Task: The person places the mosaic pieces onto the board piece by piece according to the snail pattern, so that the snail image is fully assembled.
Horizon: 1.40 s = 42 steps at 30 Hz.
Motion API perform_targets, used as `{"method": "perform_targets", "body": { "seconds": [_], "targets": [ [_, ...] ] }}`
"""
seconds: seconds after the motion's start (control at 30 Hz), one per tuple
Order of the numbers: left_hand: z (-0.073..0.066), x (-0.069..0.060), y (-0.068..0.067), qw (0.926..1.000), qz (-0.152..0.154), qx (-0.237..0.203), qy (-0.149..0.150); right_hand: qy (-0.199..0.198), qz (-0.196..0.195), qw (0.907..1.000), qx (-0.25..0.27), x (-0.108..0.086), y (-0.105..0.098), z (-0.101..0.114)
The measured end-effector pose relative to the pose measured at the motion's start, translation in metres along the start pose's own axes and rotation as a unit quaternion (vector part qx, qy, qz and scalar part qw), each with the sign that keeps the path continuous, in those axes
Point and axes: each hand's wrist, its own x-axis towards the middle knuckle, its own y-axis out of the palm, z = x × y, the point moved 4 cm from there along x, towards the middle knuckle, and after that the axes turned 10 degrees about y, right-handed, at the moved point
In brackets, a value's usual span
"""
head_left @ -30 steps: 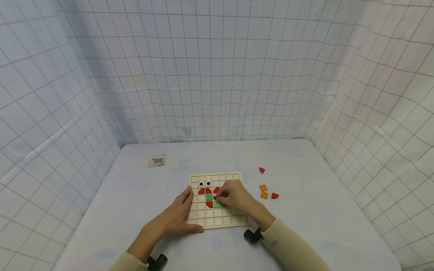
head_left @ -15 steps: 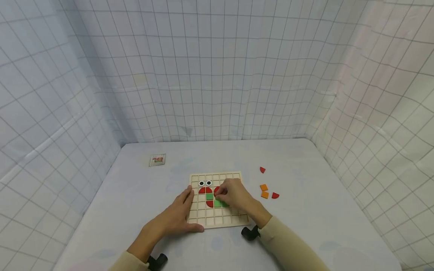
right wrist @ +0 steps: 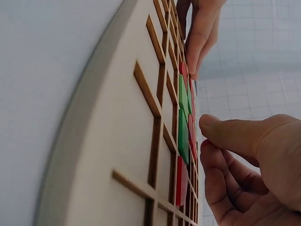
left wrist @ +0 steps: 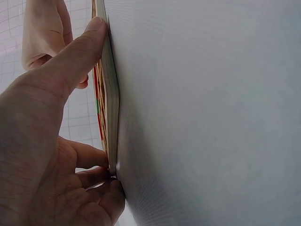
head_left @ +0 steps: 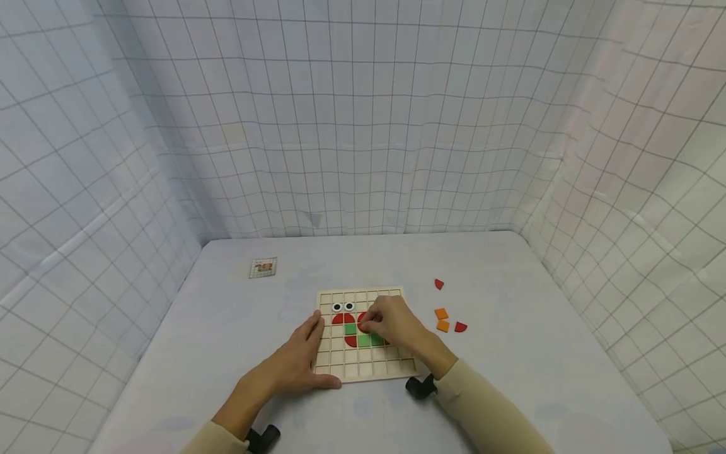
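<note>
A pale wooden grid board [head_left: 365, 372] lies on the table, holding red quarter-circle, green square and round eye tiles. My left hand [head_left: 295, 359] grips its near left corner, thumb [left wrist: 75, 61] at the front edge and bent fingers at the left edge. Over the middle of the board, my right hand [head_left: 394, 325] pinches a small red quarter-circle tile [right wrist: 205, 142] between thumb and forefinger, mostly hidden by the fingertips. Close to it sit a green tile [head_left: 350, 329] and a row with a red tile [head_left: 351, 341] and another green tile [head_left: 363, 341]. The hand covers the board's right part.
Right of the board lie two orange squares [head_left: 442, 313] and two loose red quarter-circle tiles [head_left: 460, 327], one farther back. A small picture card [head_left: 263, 267] lies at the back left. Grid-patterned white curtains [head_left: 363, 126] stand around the table.
My right hand has shifted slightly away from me, with the red tile's spot at its fingertips. The left hand and the board look the same.
</note>
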Motion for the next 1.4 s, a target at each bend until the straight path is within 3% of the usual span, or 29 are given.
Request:
{"method": "perform_targets", "body": {
  "seconds": [0.37,0.77,0.87,1.07,1.2,1.4],
  "targets": [
    [0.001,0.0,0.001,1.0,-0.003,0.0,-0.003,0.011,-0.064,0.9977,-0.016,0.0,-0.027,-0.025],
    [0.001,0.0,0.001,1.0,-0.001,0.001,-0.009,0.106,-0.087,0.9905,-0.014,-0.012,-0.068,-0.085],
    [0.0,0.0,0.001,1.0,0.0,-0.001,-0.01,0.125,-0.072,0.9893,-0.023,-0.017,-0.08,-0.1],
    [0.001,0.001,0.001,0.9999,0.002,-0.001,-0.014,0.138,0.007,0.9903,-0.014,-0.028,-0.101,-0.125],
    [0.001,0.0,0.001,0.9999,0.001,-0.001,-0.011,0.122,0.039,0.9917,-0.014,-0.036,-0.109,-0.132],
    [0.0,-0.002,0.001,0.9999,0.0,-0.007,-0.011,0.132,0.058,0.9895,0.013,-0.043,-0.111,-0.135]
  ]
}}
